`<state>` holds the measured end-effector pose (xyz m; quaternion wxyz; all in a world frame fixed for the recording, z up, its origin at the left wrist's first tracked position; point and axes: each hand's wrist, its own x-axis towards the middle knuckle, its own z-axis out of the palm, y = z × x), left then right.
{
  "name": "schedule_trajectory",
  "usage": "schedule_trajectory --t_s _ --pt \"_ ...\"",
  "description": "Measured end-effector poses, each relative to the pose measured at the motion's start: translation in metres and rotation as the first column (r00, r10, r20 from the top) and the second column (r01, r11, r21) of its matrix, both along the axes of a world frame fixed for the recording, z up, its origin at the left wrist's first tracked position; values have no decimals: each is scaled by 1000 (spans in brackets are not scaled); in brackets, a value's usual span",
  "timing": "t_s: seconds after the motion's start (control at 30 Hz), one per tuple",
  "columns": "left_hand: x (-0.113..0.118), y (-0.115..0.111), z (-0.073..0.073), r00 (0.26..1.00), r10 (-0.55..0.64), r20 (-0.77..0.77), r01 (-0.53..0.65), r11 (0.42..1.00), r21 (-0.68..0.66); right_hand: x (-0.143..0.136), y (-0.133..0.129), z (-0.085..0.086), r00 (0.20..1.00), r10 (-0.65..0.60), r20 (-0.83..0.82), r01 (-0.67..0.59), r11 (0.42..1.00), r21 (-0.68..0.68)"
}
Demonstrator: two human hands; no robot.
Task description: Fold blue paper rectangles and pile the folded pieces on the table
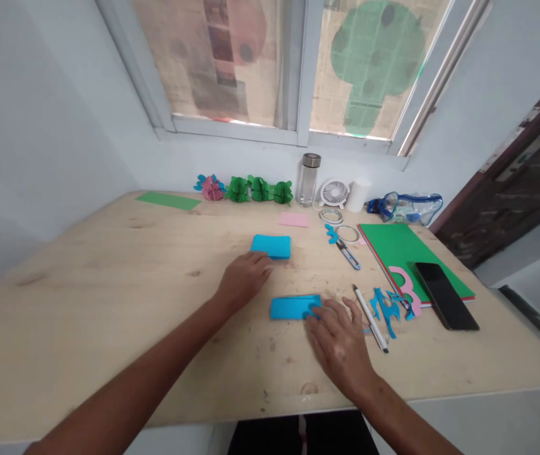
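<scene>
Near the middle of the table is a small stack of blue paper [272, 245]. My left hand [246, 278] rests at its near left edge, fingertips touching the paper, the fingers loosely bent and the palm down. Closer to me lies a folded blue paper strip [293, 308], with a fold line along its upper edge. My right hand [340, 341] has its fingers spread, and the fingertips lie on the strip's right end. Right of that hand are a white pen [370, 318] and several blue paper scraps [387, 309].
Blue thread snips [348, 254] and tape rolls [347, 234] lie to the right. A phone [446, 296] sits partly on green sheets [412, 253] beside a pink cutout [407, 287]. Along the wall stand green paper shapes [260, 188], a glass bottle [308, 180] and a fan [335, 192].
</scene>
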<state>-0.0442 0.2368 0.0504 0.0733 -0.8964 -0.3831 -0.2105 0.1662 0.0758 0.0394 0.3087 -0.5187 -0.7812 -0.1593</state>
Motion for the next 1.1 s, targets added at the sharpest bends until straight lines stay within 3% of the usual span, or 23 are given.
schedule_trajectory --t_s 0.13,0.27,0.63,0.87,1.1 --pt "14 41 2 992 32 -124 -45 994 -103 -6 -11 0 999 28 -41 -28 1000 -11" --pt "23 61 -1 974 37 -225 -82 977 -195 -8 -17 -2 999 21 -45 -23 999 -39" --pt "16 75 13 947 -4 -320 -110 935 -338 -13 -23 -1 998 36 -52 -41 995 -92" --pt "19 82 9 951 96 -294 -199 918 -344 -16 -28 -2 995 35 -92 -45 994 -104" --pt "17 85 5 960 135 -246 -216 914 -343 -20 -30 1 987 45 -152 -63 992 -112"
